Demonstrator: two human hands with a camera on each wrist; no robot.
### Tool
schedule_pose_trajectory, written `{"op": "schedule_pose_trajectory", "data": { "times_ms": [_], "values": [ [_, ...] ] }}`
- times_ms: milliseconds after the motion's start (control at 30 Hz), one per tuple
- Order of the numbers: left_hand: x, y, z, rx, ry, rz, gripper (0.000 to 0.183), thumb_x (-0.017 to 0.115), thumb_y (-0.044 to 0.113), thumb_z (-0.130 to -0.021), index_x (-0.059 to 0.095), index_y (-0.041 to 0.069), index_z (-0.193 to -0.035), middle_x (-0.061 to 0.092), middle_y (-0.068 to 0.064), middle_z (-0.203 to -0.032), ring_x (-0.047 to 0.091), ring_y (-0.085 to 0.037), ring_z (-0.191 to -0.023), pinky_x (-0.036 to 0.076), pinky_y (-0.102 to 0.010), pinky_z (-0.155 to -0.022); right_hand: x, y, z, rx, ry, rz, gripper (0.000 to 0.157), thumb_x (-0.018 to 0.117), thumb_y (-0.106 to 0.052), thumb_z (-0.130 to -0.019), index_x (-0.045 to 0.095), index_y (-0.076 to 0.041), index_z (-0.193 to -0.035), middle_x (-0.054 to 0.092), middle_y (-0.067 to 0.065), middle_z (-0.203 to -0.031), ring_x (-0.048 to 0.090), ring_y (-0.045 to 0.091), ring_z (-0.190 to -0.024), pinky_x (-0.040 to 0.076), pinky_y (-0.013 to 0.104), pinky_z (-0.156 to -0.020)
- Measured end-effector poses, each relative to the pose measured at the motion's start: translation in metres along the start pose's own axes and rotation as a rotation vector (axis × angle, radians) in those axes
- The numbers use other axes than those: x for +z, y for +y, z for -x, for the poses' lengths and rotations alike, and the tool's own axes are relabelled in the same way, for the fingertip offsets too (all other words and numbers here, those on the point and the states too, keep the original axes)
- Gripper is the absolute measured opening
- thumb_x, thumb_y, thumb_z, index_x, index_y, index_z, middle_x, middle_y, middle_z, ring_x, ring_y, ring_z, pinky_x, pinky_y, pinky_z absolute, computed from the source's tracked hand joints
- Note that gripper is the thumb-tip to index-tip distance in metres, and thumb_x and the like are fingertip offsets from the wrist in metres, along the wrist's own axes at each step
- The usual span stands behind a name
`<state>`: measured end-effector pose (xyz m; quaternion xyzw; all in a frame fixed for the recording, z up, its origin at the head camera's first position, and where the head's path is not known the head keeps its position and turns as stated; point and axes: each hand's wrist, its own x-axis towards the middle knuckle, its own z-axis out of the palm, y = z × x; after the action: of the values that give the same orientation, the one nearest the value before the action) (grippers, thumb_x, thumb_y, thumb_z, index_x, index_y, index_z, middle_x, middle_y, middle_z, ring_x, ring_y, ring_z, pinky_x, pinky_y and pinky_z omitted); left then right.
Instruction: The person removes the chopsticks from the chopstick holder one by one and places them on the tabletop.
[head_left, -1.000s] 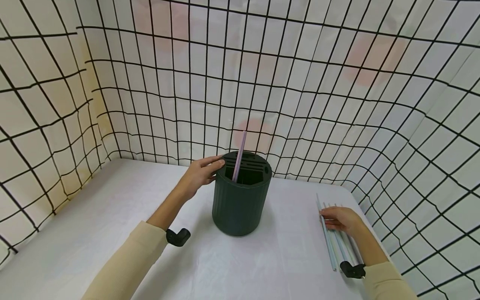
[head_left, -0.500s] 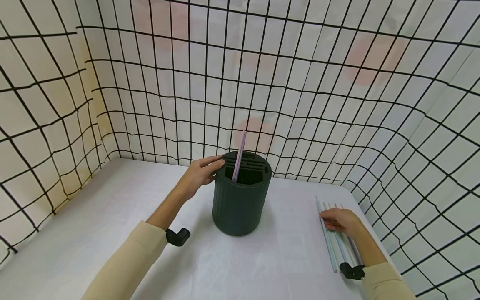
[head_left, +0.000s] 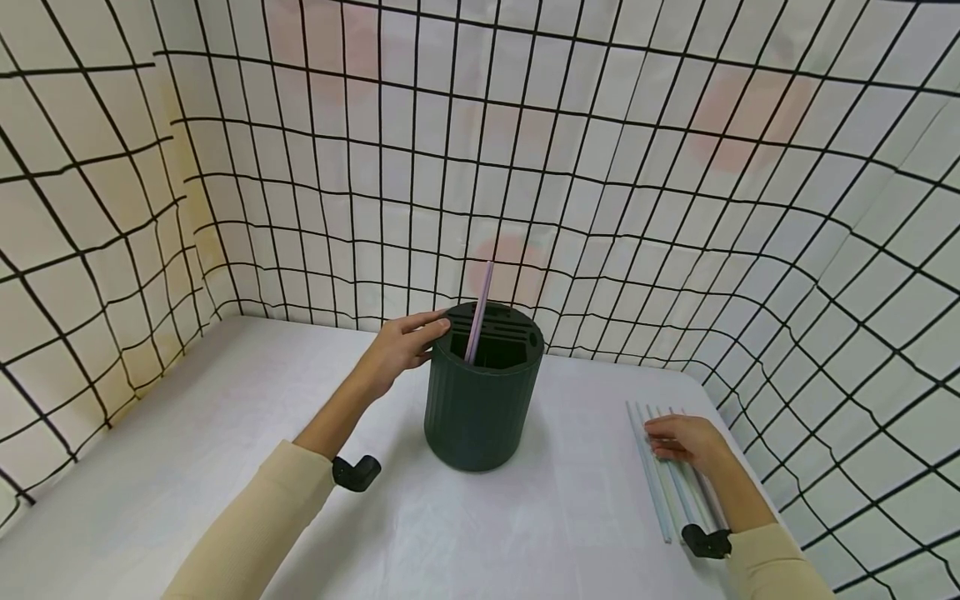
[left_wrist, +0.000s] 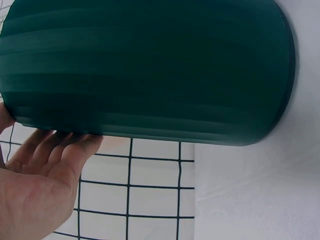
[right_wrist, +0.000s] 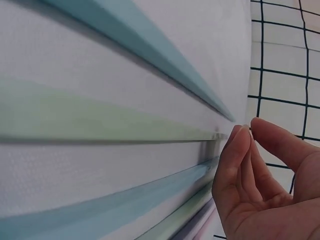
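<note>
A dark green ribbed knife and utensil holder (head_left: 480, 417) stands upright on the table, with narrow slots and a larger open compartment on top. Purple chopsticks (head_left: 477, 321) lean in that compartment. My left hand (head_left: 401, 350) holds the holder at its upper left rim; in the left wrist view its fingers (left_wrist: 75, 150) meet the ribbed side. On the right lie several pastel chopsticks (head_left: 651, 475), side by side. Over their far ends is my right hand (head_left: 686, 442), fingers loosely curled with nothing seen between them. A green chopstick (right_wrist: 115, 122) runs toward its fingertips, beside a blue one (right_wrist: 145, 45).
Black wire mesh (head_left: 420, 167) encloses the white table (head_left: 585, 533) at the back and both sides, with pale cloth behind it. A black wrist mount (head_left: 356, 475) sits at the left sleeve, another mount (head_left: 705, 540) at the right.
The leftmost blue chopstick's far end has come down and left; it now lies apart from my right fingers. My right hand has shifted slightly right. The left hand and holder have stayed still.
</note>
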<state>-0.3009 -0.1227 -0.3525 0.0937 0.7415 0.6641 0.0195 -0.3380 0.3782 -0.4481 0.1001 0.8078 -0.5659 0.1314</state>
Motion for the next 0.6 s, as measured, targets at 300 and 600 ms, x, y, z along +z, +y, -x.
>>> {"op": "schedule_pose_trajectory", "data": {
  "times_ms": [300,600],
  "values": [
    [0.000,0.001,0.000,-0.003,-0.001,0.016,0.056,0.064,0.043,-0.099,0.055,0.017,-0.148,0.057,-0.010,-0.147,0.059,-0.026,-0.133,0.048,-0.043,-0.111,0.018,-0.054,0.016,-0.119,-0.020,0.031,0.047,0.065,-0.013,-0.100,0.053,0.013,-0.138,0.075,-0.003,-0.100,0.074,0.010,-0.083,0.064,0.026,-0.075],
    [0.001,0.001,0.000,0.000,-0.010,0.025,0.056,0.064,0.042,-0.100,0.054,0.017,-0.149,0.055,-0.010,-0.149,0.055,-0.028,-0.137,0.047,-0.044,-0.112,0.063,-0.146,0.044,-0.330,-0.095,0.036,0.049,0.066,-0.024,-0.100,0.057,0.007,-0.137,0.073,-0.004,-0.108,0.075,0.012,-0.091,0.063,0.029,-0.085]
  ]
}}
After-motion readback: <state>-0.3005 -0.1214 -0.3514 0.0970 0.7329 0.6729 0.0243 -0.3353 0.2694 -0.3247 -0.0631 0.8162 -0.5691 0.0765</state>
